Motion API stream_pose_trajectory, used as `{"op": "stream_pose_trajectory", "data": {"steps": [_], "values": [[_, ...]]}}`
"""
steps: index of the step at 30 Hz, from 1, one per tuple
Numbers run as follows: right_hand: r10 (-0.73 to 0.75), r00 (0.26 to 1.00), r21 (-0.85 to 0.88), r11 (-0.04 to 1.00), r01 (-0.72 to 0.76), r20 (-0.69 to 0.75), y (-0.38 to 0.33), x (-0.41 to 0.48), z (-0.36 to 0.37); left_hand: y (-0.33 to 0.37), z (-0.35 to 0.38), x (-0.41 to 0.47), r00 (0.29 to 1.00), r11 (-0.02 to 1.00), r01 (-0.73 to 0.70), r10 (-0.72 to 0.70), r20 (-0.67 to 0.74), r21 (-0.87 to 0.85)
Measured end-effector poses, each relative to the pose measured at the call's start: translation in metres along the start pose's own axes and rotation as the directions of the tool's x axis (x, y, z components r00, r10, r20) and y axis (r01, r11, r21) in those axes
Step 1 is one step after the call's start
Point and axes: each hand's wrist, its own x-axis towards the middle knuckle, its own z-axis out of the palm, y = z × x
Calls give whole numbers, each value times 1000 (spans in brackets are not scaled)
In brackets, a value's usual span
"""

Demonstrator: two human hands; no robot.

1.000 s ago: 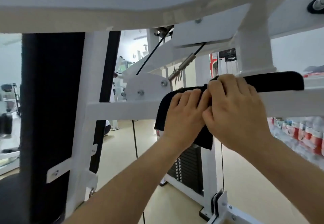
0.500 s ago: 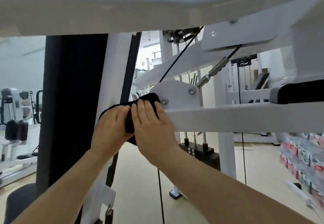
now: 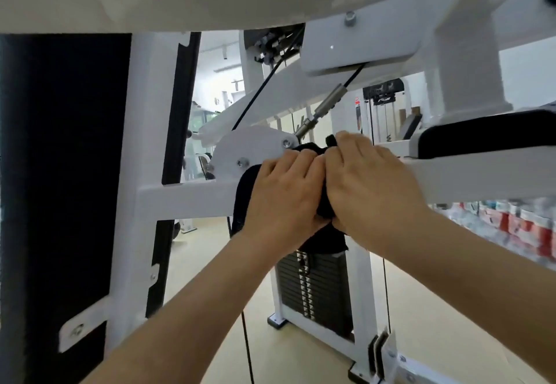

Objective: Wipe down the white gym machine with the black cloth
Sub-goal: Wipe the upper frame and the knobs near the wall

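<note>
Both hands grip the black cloth [image 3: 244,203] with fingers curled over it: the left hand [image 3: 281,194] and the right hand [image 3: 371,186] sit side by side, touching, at the centre of the frame. It is draped over the horizontal bar [image 3: 186,200] of the white gym machine [image 3: 469,53], with an end hanging below the hands. Just up-left of the hands is a bolted pivot plate [image 3: 249,149]. A black cable [image 3: 258,95] runs above it. Below stands the weight stack [image 3: 319,290], and a black pad [image 3: 487,135] lies at right.
</note>
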Motion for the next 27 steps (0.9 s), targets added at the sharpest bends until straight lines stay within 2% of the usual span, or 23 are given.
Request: {"op": "stream_pose_trajectory", "data": {"steps": [2, 6, 10, 14, 18, 21, 24, 27], "values": [[-55, 998, 60, 997, 55, 2, 0, 10, 5, -8, 7, 1, 1000, 1000, -2, 2, -21, -1], [-153, 985, 21, 988, 155, -85, 1, 10, 9, -39, 9, -36, 994, 995, 92, -90, -61, 28], [-193, 929, 46, 975, 218, -315, 10, -4, 37, -61, 0, -51, 983, 980, 180, -183, 30, 80], [-172, 887, 48, 976, 212, -429, 0, -5, 39, -29, -9, -32, 965, 967, 251, -253, 65, 44], [-129, 883, 30, 987, 160, -450, 42, -33, 44, 36, 0, 5, 991, 990, 137, -136, 14, -21], [-166, 875, -50, 986, 161, -454, 87, -67, 55, 77, 14, 18, 997, 995, 73, -75, -29, -74], [-183, 872, -43, 982, 184, -453, 106, -86, 64, 94, 18, 5, 994, 991, 33, -47, -102, -133], [-146, 884, 11, 986, 168, -444, 114, -107, 71, 102, 8, -18, 993, 983, -93, 80, -83, -161]]}}
